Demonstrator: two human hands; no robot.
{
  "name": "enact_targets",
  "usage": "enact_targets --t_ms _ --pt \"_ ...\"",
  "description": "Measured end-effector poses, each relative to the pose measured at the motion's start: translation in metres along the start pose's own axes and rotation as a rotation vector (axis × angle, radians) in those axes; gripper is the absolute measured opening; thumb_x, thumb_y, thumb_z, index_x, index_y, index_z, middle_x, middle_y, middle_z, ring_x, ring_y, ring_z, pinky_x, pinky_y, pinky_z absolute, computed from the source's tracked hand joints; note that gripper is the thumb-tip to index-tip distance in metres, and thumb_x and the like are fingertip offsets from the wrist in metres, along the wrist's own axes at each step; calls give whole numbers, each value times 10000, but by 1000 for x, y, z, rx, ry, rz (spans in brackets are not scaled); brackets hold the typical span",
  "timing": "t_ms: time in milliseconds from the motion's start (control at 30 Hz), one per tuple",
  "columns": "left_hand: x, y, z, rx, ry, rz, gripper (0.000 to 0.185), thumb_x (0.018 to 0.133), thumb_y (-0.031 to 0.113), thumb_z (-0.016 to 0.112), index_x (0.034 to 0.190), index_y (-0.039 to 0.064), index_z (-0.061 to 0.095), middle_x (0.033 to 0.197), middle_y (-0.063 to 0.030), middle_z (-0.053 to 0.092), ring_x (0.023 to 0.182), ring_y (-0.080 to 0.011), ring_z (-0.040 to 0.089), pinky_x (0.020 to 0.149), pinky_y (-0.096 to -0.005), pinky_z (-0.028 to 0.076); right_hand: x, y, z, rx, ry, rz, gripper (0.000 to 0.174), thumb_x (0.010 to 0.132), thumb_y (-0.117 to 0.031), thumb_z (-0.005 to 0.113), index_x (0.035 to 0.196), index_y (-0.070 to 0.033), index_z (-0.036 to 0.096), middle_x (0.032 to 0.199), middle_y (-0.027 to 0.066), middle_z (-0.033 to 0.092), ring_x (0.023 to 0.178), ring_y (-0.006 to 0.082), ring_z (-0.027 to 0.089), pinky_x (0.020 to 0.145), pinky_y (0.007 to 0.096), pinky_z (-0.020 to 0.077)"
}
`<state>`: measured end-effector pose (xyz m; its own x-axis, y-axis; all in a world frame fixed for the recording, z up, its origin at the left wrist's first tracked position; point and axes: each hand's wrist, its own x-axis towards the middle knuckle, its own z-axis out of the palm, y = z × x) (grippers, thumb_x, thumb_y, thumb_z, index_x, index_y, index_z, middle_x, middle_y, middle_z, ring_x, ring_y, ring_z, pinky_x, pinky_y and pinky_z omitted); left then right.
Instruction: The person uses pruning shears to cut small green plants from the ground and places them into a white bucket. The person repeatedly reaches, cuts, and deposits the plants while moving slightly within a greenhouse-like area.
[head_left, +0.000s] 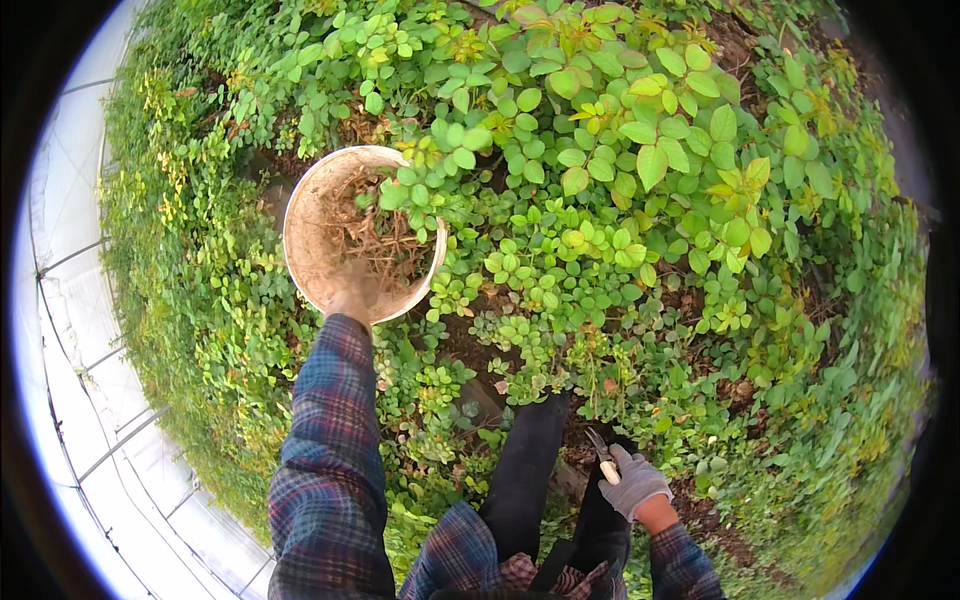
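Observation:
My left hand (352, 291) reaches over the near rim of a white plastic bucket (306, 225). It is blurred by motion, and whether its fingers hold anything cannot be made out. Dry brown stems and leaf litter (379, 247) lie in the bucket, whose inner wall is stained with soil. A leafy green sprig (412, 187) hangs over its right rim. In a grey glove, my right hand (634, 484) grips pruning shears (609, 469) by their pale handle. The blades point up and to the left, close to my dark trouser leg.
Dense rose-like bushes (600, 165) surround me on all sides, tallest at the upper right. Bare soil and dry litter (480, 345) show through gaps between the plants. A greenhouse wall (97, 420) of pale sheeting with thin metal bars runs along the left.

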<state>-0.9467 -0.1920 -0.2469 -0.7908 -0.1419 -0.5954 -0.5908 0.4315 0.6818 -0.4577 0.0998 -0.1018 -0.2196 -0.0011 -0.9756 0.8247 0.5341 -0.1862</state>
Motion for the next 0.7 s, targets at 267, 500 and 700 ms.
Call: enact_targets --t_ms 267,500,700 --pt "103 -43 -5 732 -226 -59 641 1022 601 343 1532 219 413 1567 -59 410 1275 -382 527 1057 -517 397 1 26 13 50 20 56 738 834 -494 652 1467 -196 418 1227 225 616 1067 396 645 896 460 528" --pt "-45 85 -16 121 -117 -60 569 1020 361 511 1459 4 459 1277 -170 652 926 -286 691 776 -354 564 -1 61 28 361 165 75 741 820 -415 697 1468 -140 465 1258 211 647 1097 339 668 934 410 527" --pt "-176 63 3 296 84 266 263 978 260 657 1102 29 638 854 -15 642 664 -82 540 537 -295 394 14 122 47 915 641 201 668 804 -286 750 1399 -52 557 1262 170 681 1157 256 652 979 350 485"
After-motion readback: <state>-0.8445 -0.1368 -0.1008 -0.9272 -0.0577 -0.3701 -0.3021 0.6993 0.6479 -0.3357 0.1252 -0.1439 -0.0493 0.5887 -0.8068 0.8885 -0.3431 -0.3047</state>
